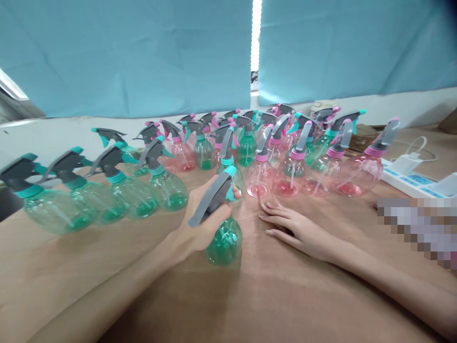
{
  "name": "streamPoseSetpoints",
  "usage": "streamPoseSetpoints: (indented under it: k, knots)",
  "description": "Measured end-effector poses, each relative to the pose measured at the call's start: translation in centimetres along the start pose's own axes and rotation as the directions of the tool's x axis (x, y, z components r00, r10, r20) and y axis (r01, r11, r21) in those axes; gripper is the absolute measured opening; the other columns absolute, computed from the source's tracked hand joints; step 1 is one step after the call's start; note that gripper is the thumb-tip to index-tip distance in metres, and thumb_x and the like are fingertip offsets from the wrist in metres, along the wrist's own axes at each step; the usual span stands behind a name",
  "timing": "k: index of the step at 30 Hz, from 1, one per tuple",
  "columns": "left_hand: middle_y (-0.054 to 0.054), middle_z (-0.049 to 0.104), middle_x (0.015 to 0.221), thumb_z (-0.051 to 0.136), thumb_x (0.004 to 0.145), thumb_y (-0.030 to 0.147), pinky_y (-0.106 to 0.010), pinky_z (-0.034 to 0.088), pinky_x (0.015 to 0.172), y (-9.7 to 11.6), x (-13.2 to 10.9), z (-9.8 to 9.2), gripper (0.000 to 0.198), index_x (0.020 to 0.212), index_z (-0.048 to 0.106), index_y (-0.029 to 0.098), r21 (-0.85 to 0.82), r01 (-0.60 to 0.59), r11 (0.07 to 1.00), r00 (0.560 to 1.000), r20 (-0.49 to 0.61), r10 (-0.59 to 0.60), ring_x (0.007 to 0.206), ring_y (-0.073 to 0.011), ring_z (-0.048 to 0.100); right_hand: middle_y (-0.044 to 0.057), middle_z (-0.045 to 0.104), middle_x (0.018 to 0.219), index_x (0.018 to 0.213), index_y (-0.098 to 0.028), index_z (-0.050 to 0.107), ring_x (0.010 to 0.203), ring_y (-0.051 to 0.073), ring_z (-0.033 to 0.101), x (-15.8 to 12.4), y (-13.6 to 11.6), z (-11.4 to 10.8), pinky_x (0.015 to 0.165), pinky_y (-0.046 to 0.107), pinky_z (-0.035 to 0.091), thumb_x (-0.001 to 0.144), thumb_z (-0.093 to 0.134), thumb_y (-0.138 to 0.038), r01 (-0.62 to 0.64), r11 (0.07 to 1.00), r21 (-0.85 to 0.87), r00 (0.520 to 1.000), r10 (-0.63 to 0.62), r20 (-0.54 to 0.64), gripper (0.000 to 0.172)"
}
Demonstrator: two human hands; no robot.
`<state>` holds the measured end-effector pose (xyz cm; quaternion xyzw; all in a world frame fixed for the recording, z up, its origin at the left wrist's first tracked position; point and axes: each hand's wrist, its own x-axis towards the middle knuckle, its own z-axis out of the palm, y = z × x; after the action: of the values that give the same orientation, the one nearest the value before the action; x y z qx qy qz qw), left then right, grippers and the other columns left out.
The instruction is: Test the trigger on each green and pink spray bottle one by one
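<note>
no legible text, no readable numbers

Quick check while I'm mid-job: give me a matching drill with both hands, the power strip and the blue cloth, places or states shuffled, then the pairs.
1. Left hand
2. Right hand
3. Power strip
4. Blue cloth

A. Palm down on the table, holding nothing
B. Hanging in the background
C. Gripping a green spray bottle
D. White, at the right side

Pairs: 1-C, 2-A, 3-D, 4-B
</note>
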<state>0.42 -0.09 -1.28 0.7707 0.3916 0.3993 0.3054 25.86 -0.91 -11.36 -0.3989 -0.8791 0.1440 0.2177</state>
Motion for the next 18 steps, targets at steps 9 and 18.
streamPoseSetpoints:
  k: [9, 18]
  knots:
    - [0.001, 0.054, 0.075, 0.051, 0.077, 0.021, -0.03, 0.038, 0.06, 0.42, 0.04, -0.01, 0.005, 0.081, 0.054, 0.023, -0.066, -0.002, 0.998, 1.0, -0.007, 0.001, 0.064, -0.0149, 0.051, 0.006, 0.045, 0.146, 0.137, -0.025, 0.051, 0.138, 0.027, 0.035, -0.01, 0.05, 0.03, 0.112, 0.051, 0.031, 0.097, 0.044, -0.04, -0.005, 1.0, 0.018, 1.0, 0.005, -0.005, 0.043]
    - [0.006, 0.041, 0.059, 0.05, 0.079, 0.02, -0.027, 0.037, 0.052, 1.04, -0.13, 0.48, 0.03, 0.106, 0.061, 0.027, 0.0, 0.051, 0.999, 0.998, -0.028, -0.051, 0.049, -0.0129, 0.043, 0.005, 0.045, 0.145, 0.136, -0.026, 0.051, 0.138, 0.027, 0.035, -0.01, -0.04, 0.0, 0.112, 0.05, 0.033, 0.097, 0.044, -0.04, -0.007, 1.0, 0.021, 1.0, 0.008, -0.002, 0.043]
